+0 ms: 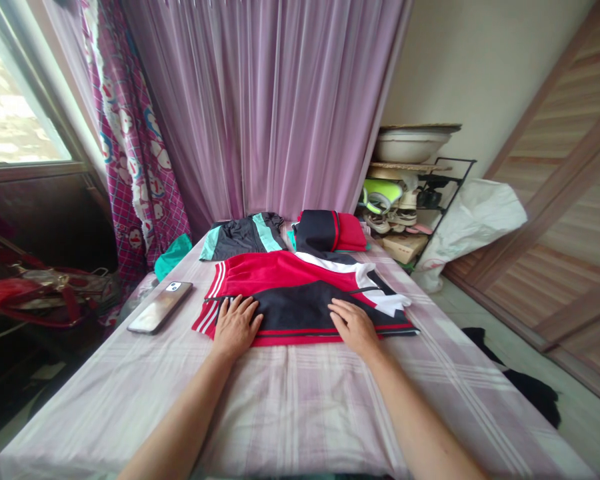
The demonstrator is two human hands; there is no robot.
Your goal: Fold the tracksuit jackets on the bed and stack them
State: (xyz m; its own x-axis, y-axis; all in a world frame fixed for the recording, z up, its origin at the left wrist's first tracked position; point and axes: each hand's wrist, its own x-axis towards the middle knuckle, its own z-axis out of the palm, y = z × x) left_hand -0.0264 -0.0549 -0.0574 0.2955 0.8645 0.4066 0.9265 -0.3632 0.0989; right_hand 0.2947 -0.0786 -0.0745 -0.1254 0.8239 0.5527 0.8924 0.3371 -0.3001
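A red, black and white jacket (290, 280) lies spread flat across the middle of a bed covered by a pale checked sheet (290, 407). My left hand (236, 325) rests palm down on the jacket's near left part, fingers apart. My right hand (354, 325) presses flat on its near right part, also with spread fingers. Neither hand grips the cloth. Behind the jacket lie a folded dark grey and teal garment (245, 237) and a folded black and red garment (330, 231).
A phone (160, 307) lies face up on the sheet left of the jacket. Purple curtains (270, 107) hang behind the bed. A shoe rack (410, 200) with a basin stands at the right, a white bag (473, 220) beside it. Bags clutter the left side.
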